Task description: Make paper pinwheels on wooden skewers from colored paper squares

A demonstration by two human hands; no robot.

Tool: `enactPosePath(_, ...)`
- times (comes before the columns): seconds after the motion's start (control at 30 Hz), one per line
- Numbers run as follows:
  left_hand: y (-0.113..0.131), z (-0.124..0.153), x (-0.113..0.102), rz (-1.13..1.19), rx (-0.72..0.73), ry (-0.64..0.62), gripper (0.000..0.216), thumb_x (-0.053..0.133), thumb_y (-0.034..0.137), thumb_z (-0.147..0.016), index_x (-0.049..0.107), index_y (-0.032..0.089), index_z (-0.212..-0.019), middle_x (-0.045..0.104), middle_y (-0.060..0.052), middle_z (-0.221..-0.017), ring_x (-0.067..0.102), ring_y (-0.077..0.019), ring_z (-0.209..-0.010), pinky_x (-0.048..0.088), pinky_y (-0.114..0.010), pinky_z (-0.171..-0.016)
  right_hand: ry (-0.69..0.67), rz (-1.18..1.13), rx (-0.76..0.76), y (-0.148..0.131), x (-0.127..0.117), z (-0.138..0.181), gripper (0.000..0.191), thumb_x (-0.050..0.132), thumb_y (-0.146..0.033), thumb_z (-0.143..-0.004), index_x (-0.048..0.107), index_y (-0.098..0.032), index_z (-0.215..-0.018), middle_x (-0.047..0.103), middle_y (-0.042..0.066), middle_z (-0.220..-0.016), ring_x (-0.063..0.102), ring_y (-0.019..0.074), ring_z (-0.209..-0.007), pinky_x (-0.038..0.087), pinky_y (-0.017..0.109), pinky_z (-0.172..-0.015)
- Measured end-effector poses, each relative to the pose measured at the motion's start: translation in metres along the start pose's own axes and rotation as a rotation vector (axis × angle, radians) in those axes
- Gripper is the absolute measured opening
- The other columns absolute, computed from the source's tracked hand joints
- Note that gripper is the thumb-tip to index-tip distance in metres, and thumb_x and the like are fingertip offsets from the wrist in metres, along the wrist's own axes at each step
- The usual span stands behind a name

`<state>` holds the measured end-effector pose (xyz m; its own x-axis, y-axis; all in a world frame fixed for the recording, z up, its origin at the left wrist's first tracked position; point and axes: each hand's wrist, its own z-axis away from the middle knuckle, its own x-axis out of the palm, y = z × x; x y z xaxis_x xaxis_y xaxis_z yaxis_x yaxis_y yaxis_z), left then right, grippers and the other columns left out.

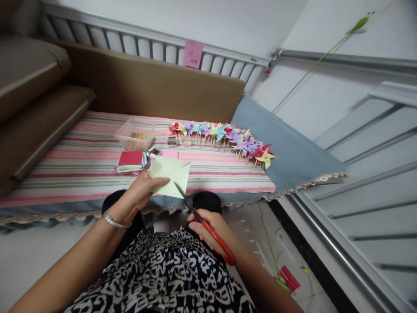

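My left hand pinches a pale yellow-green paper square by its left edge, thumb on top. One slit shows near the paper's upper right corner. In my right hand are red-handled scissors, their dark blades pointing up and left, the tip over the paper's lower right part. Whether the blades are around the paper there, I cannot tell. Just beyond the left hand lies a stack of coloured paper squares, red on top. A pink paper piece lies behind the held sheet.
Several paper pinwheels on sticks stand across the striped cloth. A clear plastic box holds thin wooden sticks. Beside it are a small grey box and a small round container. Cardboard boxes stand at left.
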<state>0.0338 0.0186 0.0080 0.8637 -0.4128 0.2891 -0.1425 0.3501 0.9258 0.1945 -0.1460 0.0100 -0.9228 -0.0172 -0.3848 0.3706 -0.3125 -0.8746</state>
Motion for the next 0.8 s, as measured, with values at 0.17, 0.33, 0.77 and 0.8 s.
enactPosePath(0.17, 0.0020, 0.0014, 0.0010, 0.009, -0.001, 0.005, 0.041, 0.080, 0.023, -0.052, 0.070, 0.009, -0.088, 0.073, -0.010, -0.083, 0.064, -0.0186, -0.065, 0.048, -0.027, -0.061, -0.010, -0.002, -0.008, 0.0010, 0.0003, 0.0002, 0.015, 0.058, -0.032, -0.082, 0.064, -0.019, -0.087, 0.051, -0.004, -0.061, 0.047, 0.0091, -0.054, 0.036, 0.020, -0.052)
enactPosePath(0.33, 0.0009, 0.0013, 0.0009, 0.015, -0.014, 0.007, 0.040, 0.081, 0.023, -0.052, 0.071, 0.009, -0.088, 0.073, -0.010, -0.080, 0.063, -0.0173, -0.062, 0.048, -0.026, -0.059, -0.053, -0.002, -0.040, 0.0055, -0.0028, -0.0014, 0.017, 0.058, -0.035, -0.083, 0.063, -0.019, -0.087, 0.052, -0.003, -0.063, 0.048, 0.0097, -0.056, 0.036, 0.021, -0.053)
enactPosePath(0.77, 0.0016, -0.0004, 0.0042, 0.026, -0.028, 0.008, 0.037, 0.081, 0.021, -0.052, 0.071, 0.009, -0.086, 0.073, -0.010, -0.079, 0.063, -0.0175, -0.061, 0.048, -0.026, -0.058, -0.037, -0.005, -0.071, 0.0086, -0.0034, -0.0022, 0.016, 0.058, -0.034, -0.083, 0.061, -0.019, -0.082, 0.049, -0.004, -0.062, 0.043, 0.0081, -0.054, 0.034, 0.020, -0.052)
enactPosePath(0.8, 0.0016, -0.0008, 0.0044, 0.025, -0.029, 0.009, 0.037, 0.081, 0.021, -0.052, 0.071, 0.009, -0.085, 0.073, -0.010, -0.079, 0.063, -0.0174, -0.060, 0.048, -0.026, -0.057, -0.032, -0.004, -0.072, 0.0088, -0.0033, -0.0024, 0.016, 0.058, -0.034, -0.082, 0.061, -0.019, -0.082, 0.049, -0.004, -0.062, 0.043, 0.0082, -0.054, 0.035, 0.020, -0.053)
